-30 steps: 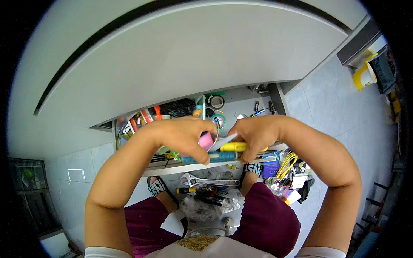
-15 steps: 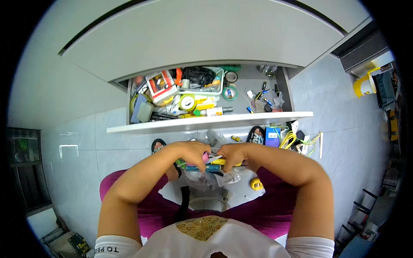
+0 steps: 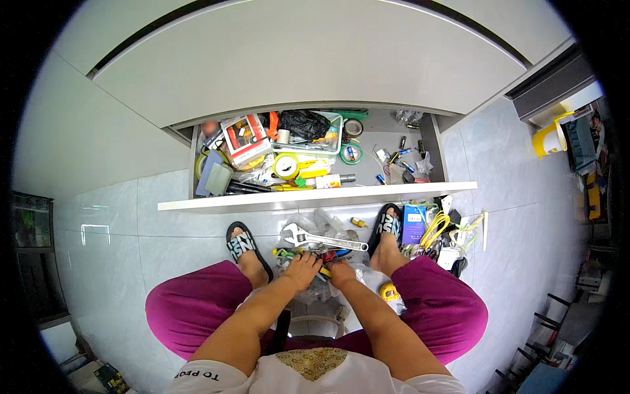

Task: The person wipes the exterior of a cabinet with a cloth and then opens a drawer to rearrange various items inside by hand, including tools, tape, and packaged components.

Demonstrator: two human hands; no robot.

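Observation:
Between my feet, a heap of tools lies on clear plastic bags (image 3: pixel 371 279). A silver adjustable wrench (image 3: pixel 331 242) rests across its far side, with red, blue and yellow-green handles partly showing beneath. My left hand (image 3: pixel 303 270) lies over the near left of the heap, its fingers stretched and slightly apart. Close beside it, my right hand (image 3: pixel 342 273) reaches into the heap; its fingertips are hidden among the tools. A yellow-and-black handle (image 3: pixel 325 270) shows between the two hands. To the right on the plastic sits a yellow tape measure (image 3: pixel 388 292).
Ahead, an open drawer (image 3: pixel 315 197) holds tape rolls, a boxed item (image 3: pixel 246 139), a white tray (image 3: pixel 338 134) and loose batteries. A blue box (image 3: pixel 413 224) and coiled yellow cable (image 3: pixel 435 230) lie right of my right foot. A small yellow piece (image 3: pixel 357 222) sits near the drawer.
Both hands have moved down and nearer to me, onto the heap. The tools they held up are lowered, and the adjustable wrench now lies in plain sight beyond my hands.

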